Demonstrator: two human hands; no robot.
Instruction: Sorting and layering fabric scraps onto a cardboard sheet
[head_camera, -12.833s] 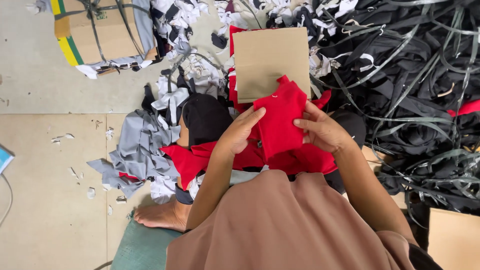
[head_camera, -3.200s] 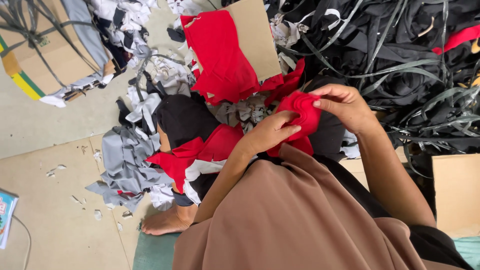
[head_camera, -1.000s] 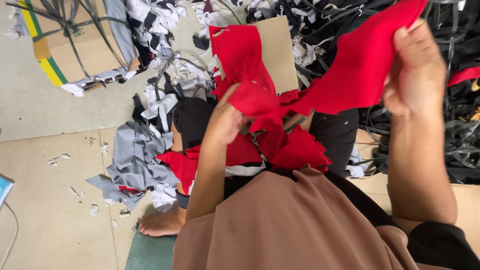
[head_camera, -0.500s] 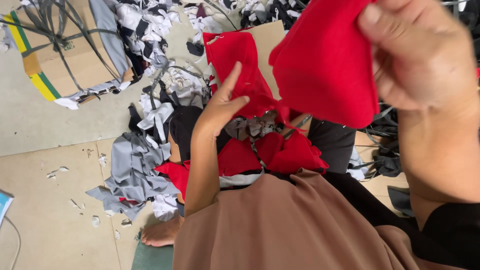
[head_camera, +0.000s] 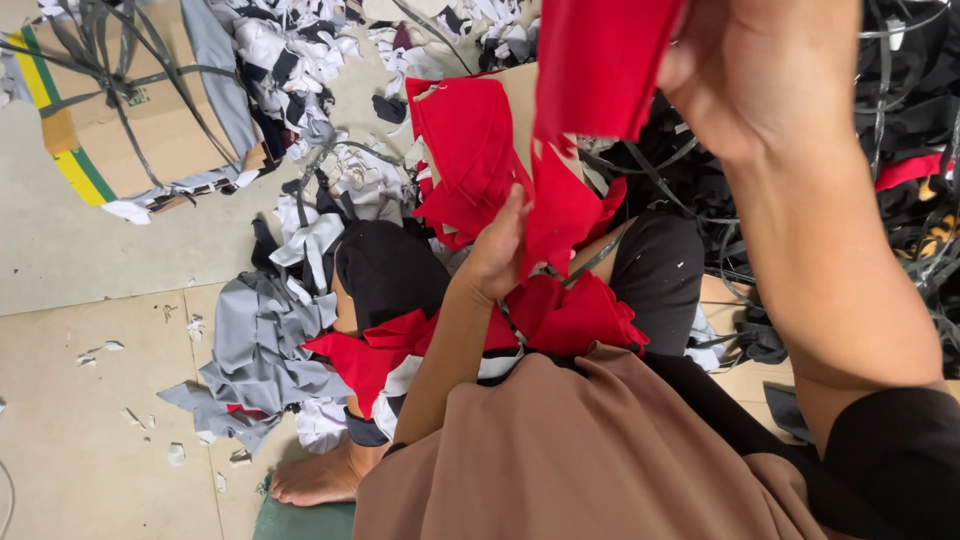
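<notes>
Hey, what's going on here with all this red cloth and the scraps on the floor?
A person sits on the floor among piles of cloth scraps. The right hand holds a red cloth piece up close to the camera. The left hand rests lower down on more red pieces lying over a cardboard sheet. Grey and white scraps lie to the left, black strips to the right, and a strapped cardboard box stands further off.

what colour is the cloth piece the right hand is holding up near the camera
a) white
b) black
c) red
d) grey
c: the right hand grips a red cloth piece raised close to the camera, while the left hand rests on more red pieces below.
</notes>
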